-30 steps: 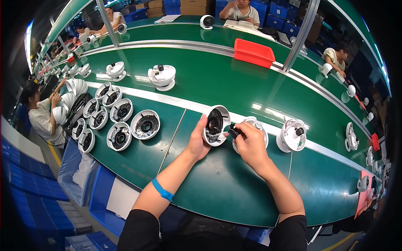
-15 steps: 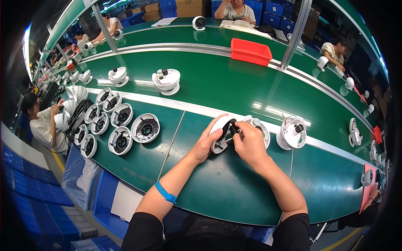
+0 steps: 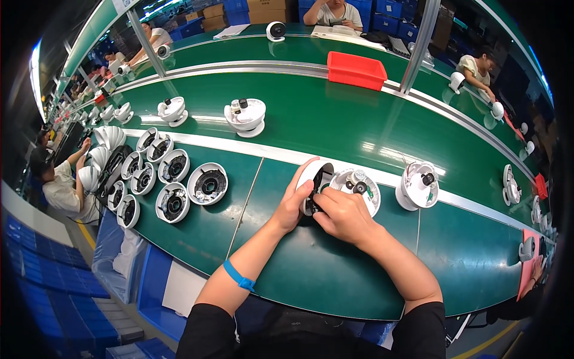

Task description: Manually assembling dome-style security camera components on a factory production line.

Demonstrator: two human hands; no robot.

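Note:
My left hand is closed around the rim of a white bowl-shaped camera housing, tilted with its black inside facing right. The fingers of my right hand are bent together at the housing's open side; whatever the fingertips grip there is hidden. Just behind my right hand rests a white camera half with a round black lens and a small white motor, partly covered by the hand. Further right stands another white camera unit with a black lens.
Several round housings with black insides, such as one, lie on the green bench to my left. Half-built cameras stand on the green belt beyond. A red tray sits by the metal rail. Other people work along the line.
My right hand has shifted down and left, its fingertips deeper in the housing, uncovering the lens behind. Units on the near belt have moved slightly right; the camera on the far line has moved left.

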